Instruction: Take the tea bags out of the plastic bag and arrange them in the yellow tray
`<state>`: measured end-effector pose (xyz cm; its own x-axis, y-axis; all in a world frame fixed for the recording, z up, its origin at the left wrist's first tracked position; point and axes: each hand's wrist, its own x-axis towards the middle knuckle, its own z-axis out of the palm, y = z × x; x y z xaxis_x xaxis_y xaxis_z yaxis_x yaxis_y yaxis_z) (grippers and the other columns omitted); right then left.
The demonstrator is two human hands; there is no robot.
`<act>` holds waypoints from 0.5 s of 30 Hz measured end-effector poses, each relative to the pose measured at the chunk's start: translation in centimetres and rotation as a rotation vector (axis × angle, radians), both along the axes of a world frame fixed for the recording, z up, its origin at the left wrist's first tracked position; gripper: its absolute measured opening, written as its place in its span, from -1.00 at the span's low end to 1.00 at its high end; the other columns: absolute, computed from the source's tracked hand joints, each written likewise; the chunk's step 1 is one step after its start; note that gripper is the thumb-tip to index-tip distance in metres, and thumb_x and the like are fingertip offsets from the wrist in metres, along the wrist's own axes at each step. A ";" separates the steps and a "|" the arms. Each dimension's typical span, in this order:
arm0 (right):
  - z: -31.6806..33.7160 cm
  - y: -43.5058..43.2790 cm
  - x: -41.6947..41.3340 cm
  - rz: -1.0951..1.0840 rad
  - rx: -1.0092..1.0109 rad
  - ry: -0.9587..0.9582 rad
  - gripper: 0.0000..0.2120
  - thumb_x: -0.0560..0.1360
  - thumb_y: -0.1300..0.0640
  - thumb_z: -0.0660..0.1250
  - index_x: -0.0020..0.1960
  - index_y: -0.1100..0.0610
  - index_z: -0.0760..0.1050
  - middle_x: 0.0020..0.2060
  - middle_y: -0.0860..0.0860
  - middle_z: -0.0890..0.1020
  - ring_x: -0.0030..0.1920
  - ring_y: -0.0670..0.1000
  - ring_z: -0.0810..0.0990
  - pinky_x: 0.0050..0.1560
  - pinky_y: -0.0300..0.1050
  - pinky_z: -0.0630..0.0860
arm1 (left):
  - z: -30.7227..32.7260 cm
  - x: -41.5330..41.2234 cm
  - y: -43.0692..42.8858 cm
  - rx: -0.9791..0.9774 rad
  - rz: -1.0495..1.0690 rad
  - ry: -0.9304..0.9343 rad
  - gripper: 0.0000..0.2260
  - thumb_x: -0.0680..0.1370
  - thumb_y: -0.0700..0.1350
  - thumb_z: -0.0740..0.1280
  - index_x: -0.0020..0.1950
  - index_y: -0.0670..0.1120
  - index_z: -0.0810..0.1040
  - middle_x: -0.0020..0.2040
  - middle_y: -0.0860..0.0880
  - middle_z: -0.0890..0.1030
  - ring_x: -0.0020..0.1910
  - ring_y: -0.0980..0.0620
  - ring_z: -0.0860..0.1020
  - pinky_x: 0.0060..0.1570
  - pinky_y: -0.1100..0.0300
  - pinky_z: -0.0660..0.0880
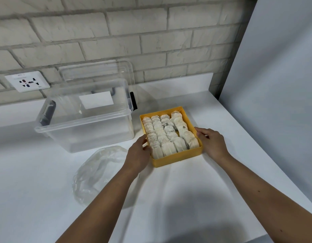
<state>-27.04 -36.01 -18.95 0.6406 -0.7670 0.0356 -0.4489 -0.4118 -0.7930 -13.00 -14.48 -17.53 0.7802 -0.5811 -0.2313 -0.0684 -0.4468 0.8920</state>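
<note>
While the yellow tray [178, 158], packed with tea bags [165, 134], lies centre-frame on the counter [186, 190], long axis running up-frame and slightly left, left hand [139, 153] and right hand [213, 142] flank it equally near, fingers curled on opposite long walls; slack plastic bag [99, 172] lower left.

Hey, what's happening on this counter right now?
A person holds the yellow tray by its sides, with the left hand at its left wall and the right hand at its right wall. The tray is packed with rows of tea bags. The plastic bag lies crumpled on the white counter to the left and looks empty. A clear storage box stands open behind it.
</note>
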 end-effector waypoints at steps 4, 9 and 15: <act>-0.1 -0.9 1.1 -0.011 0.010 -0.016 -0.72 0.63 0.12 0.22 0.29 0.04 0.57 0.18 0.01 0.62 0.04 -0.07 0.51 0.07 -0.26 0.37 | -0.5 0.7 -1.0 0.009 0.008 -0.026 -0.55 0.62 -0.22 0.20 0.49 0.07 0.38 0.34 0.10 0.55 0.20 0.02 0.60 0.29 -0.05 0.49; 0.0 -2.6 2.8 -0.015 0.021 -0.030 -0.72 0.62 0.15 0.21 0.27 0.05 0.58 0.18 0.03 0.62 0.14 0.02 0.55 0.13 -0.22 0.41 | -0.4 1.9 -2.8 0.043 0.021 -0.062 -0.55 0.63 -0.22 0.16 0.50 0.07 0.37 0.32 0.09 0.56 0.21 -0.04 0.57 0.25 0.02 0.50; 0.3 -4.8 5.4 -0.010 0.034 -0.028 -0.72 0.62 0.15 0.21 0.26 0.04 0.59 0.18 0.03 0.63 0.17 0.05 0.56 0.14 -0.18 0.44 | -0.7 4.3 -5.1 0.031 0.027 -0.050 -0.54 0.61 -0.22 0.16 0.50 0.07 0.36 0.33 0.06 0.56 0.22 -0.05 0.57 0.24 -0.03 0.52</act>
